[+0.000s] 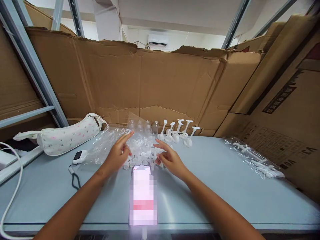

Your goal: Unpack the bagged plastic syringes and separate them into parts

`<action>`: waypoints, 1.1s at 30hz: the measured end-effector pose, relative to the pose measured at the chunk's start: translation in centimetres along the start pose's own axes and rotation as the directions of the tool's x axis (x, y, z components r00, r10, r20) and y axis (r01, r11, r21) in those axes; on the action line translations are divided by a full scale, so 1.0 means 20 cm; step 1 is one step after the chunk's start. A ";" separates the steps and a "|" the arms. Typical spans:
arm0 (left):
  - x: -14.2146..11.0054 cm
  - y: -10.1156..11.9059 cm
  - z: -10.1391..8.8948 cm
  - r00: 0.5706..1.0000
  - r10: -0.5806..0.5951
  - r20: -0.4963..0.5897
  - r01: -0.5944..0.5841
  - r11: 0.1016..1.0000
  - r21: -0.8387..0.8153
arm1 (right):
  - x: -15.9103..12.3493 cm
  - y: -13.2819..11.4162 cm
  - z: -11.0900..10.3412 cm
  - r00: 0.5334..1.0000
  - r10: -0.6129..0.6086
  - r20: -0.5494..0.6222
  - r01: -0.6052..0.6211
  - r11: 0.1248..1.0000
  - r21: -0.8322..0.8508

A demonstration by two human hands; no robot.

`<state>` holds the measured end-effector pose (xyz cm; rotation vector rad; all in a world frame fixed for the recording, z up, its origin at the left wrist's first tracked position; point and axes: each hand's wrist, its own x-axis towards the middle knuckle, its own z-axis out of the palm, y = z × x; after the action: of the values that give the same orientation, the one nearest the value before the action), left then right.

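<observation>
White plastic caps (140,156) lie heaped on the worktop (212,186); the left hand (119,154) and right hand (168,158), open and empty, hover at either side — sorting, I'd judge, with picking one up next.

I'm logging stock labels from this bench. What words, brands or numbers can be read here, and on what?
Black print on the brown cardboard box at right: too blurred and slanted to read.
Larger black letters lower on that box: upside down, not legible.
Smartphone screen between the left hand and right hand: blurred out.
Nothing else carries text.
</observation>
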<state>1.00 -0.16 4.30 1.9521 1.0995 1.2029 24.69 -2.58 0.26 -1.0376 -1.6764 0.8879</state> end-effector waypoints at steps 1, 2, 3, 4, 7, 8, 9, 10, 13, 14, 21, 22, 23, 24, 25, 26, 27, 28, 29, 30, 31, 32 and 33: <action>0.01 0.00 -0.04 1.000 -0.009 -0.027 0.009 1.000 0.003 | 0.01 0.00 -0.02 0.998 -0.070 -0.004 0.069 0.988 -0.136; 0.03 -0.01 -0.09 0.998 -0.019 -0.060 0.019 1.000 0.008 | 0.02 0.00 -0.03 0.989 -0.147 0.001 0.141 0.949 -0.283; 0.05 -0.01 -0.15 0.995 -0.017 -0.096 0.019 1.000 0.016 | 0.04 0.00 -0.04 0.975 -0.219 0.019 0.207 0.883 -0.421; 0.06 -0.03 -0.20 0.992 -0.017 -0.127 0.022 0.999 0.034 | 0.06 0.00 -0.05 0.959 -0.278 0.050 0.261 0.802 -0.537; 0.10 -0.09 -0.36 0.964 -0.110 -0.242 0.154 0.973 0.171 | 0.15 -0.01 -0.03 0.923 -0.345 0.173 0.356 0.592 -0.723; 0.11 -0.11 -0.40 0.950 -0.158 -0.270 0.225 0.945 0.236 | 0.18 -0.02 -0.01 0.913 -0.344 0.219 0.384 0.544 -0.746; 0.11 -0.14 -0.44 0.933 -0.205 -0.295 0.296 0.903 0.310 | 0.22 -0.02 0.02 0.901 -0.340 0.269 0.416 0.504 -0.757; 0.12 -0.15 -0.47 0.919 -0.255 -0.301 0.363 0.844 0.395 | 0.25 -0.02 0.05 0.888 -0.334 0.316 0.447 0.472 -0.760; 0.11 -0.18 -0.52 0.864 -0.411 -0.291 0.499 0.615 0.611 | 0.34 -0.02 0.13 0.852 -0.305 0.426 0.521 0.415 -0.746; 0.11 -0.18 -0.52 0.839 -0.456 -0.298 0.525 0.534 0.662 | 0.36 -0.01 0.16 0.843 -0.295 0.450 0.537 0.402 -0.741; 0.09 -0.15 -0.50 0.723 -0.593 -0.354 0.569 0.219 0.793 | 0.46 -0.05 0.23 0.817 -0.261 0.514 0.574 0.283 -0.768; 0.09 -0.16 -0.49 0.742 -0.572 -0.350 0.547 0.213 0.810 | 0.46 -0.07 0.22 0.819 -0.285 0.498 0.568 0.278 -0.775; 0.09 -0.17 -0.48 0.766 -0.545 -0.341 0.519 0.210 0.828 | 0.44 -0.09 0.21 0.819 -0.322 0.475 0.562 0.278 -0.779; 0.09 -0.18 -0.46 0.790 -0.521 -0.322 0.486 0.214 0.847 | 0.43 -0.11 0.20 0.817 -0.367 0.444 0.553 0.285 -0.783; 0.09 -0.19 -0.45 0.812 -0.505 -0.293 0.450 0.223 0.865 | 0.41 -0.13 0.18 0.815 -0.415 0.404 0.541 0.298 -0.786; 0.10 -0.21 -0.43 0.828 -0.497 -0.258 0.415 0.236 0.878 | 0.38 -0.15 0.16 0.811 -0.463 0.358 0.528 0.315 -0.789; 0.10 -0.22 -0.41 0.841 -0.493 -0.223 0.384 0.254 0.888 | 0.36 -0.17 0.14 0.806 -0.507 0.305 0.512 0.338 -0.790; 0.10 -0.24 -0.39 0.853 -0.487 -0.187 0.352 0.271 0.896 | 0.33 -0.19 0.12 0.801 -0.546 0.246 0.494 0.371 -0.786; 0.10 -0.25 -0.37 0.864 -0.479 -0.156 0.319 0.282 0.905 | 0.30 -0.21 0.10 0.796 -0.577 0.182 0.479 0.416 -0.773; 0.10 -0.26 -0.34 0.872 -0.471 -0.130 0.291 0.287 0.913 | 0.28 -0.23 0.08 0.791 -0.600 0.117 0.470 0.473 -0.745; 0.10 -0.27 -0.32 0.877 -0.467 -0.111 0.269 0.288 0.919 | 0.25 -0.24 0.07 0.793 -0.607 0.053 0.462 0.543 -0.701; 0.09 -0.27 -0.30 0.882 -0.459 -0.104 0.256 0.282 0.925 | 0.22 -0.26 0.05 0.806 -0.591 -0.012 0.449 0.626 -0.638; 0.09 -0.27 -0.29 0.893 -0.436 -0.110 0.247 0.272 0.930 | 0.20 -0.27 0.03 0.833 -0.549 -0.074 0.425 0.719 -0.550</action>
<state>-5.59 4.36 3.08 2.2587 2.3188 0.0024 22.03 -1.08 6.23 -0.9096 -1.8966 -0.0543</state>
